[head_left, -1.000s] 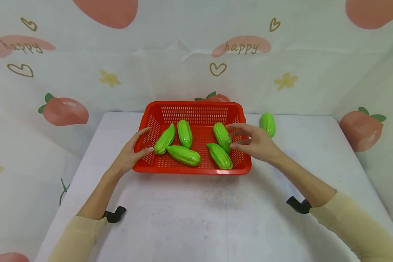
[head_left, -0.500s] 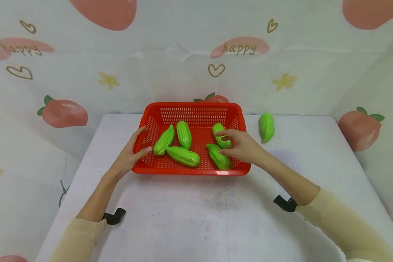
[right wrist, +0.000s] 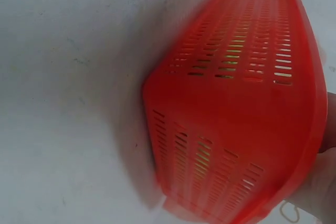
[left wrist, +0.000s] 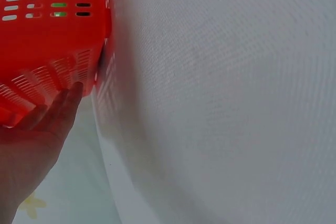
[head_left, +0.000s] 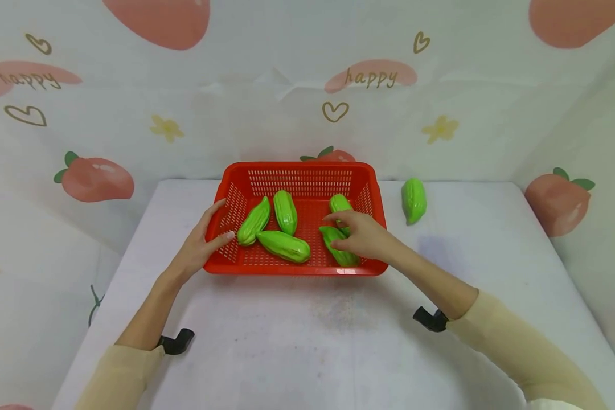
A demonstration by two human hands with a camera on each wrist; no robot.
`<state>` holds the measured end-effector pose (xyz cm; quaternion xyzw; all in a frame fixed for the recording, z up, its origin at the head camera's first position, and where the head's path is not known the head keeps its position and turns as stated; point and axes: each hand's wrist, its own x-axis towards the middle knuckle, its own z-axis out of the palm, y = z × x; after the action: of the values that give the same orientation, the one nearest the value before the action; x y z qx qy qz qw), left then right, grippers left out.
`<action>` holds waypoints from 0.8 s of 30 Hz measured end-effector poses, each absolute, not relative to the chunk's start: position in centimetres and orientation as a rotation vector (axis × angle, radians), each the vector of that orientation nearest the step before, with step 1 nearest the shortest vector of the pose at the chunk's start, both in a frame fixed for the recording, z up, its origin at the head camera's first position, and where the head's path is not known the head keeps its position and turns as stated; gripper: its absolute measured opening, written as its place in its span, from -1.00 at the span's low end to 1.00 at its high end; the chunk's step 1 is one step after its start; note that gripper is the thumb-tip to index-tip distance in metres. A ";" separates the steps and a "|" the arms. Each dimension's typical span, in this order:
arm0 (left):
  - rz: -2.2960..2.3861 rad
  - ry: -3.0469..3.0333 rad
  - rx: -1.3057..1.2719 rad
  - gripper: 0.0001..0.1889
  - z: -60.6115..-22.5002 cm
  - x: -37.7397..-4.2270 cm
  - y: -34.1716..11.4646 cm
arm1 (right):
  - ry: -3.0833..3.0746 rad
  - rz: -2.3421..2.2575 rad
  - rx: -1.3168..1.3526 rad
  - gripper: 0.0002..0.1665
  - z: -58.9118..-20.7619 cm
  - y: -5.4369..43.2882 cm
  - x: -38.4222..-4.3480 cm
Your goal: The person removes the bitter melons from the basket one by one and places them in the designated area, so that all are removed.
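Observation:
Several glossy green bitter melons (head_left: 283, 246) lie in a red plastic basket (head_left: 307, 270) on the white table. My left hand (head_left: 195, 250) holds the basket's left side, thumb over the rim; in the left wrist view its fingers (left wrist: 60, 114) lie along the outer wall. Over the basket's right part is my right hand (head_left: 361, 233), its fingers spread above the front-right bitter melon (head_left: 343, 257) and partly hiding it. Just behind, another bitter melon (head_left: 340, 201) is also partly covered by this hand. The right wrist view mostly shows the basket's outer walls (right wrist: 231, 124).
A lone bitter melon (head_left: 414, 201) lies on the table (head_left: 287, 341) to the right of the basket. Behind the table hangs a white patterned cloth (head_left: 266, 131). A black strap piece (head_left: 176, 341) sits at each wrist.
My right hand has moved left and slightly down, from the basket's right rim to above the front-right bitter melon. The left hand stays on the basket. The view has shifted slightly.

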<state>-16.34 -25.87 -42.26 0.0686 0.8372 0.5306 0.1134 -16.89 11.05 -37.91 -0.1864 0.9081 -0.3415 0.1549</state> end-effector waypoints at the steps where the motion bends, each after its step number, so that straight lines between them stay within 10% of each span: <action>1: 1.554 2.459 0.198 -0.20 -42.3 -16.4 -25.9 | 2.594 -0.980 -0.539 -0.34 -38.0 10.9 -17.0; 24: 1.568 2.459 0.179 -0.23 -42.2 -16.3 -25.6 | 2.336 -0.836 -0.526 -0.27 -40.3 9.1 -18.3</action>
<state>-16.25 -25.57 -42.18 0.0610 0.8365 0.5335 0.1094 -18.27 9.06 -40.29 -0.1979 0.8792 -0.3146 0.2982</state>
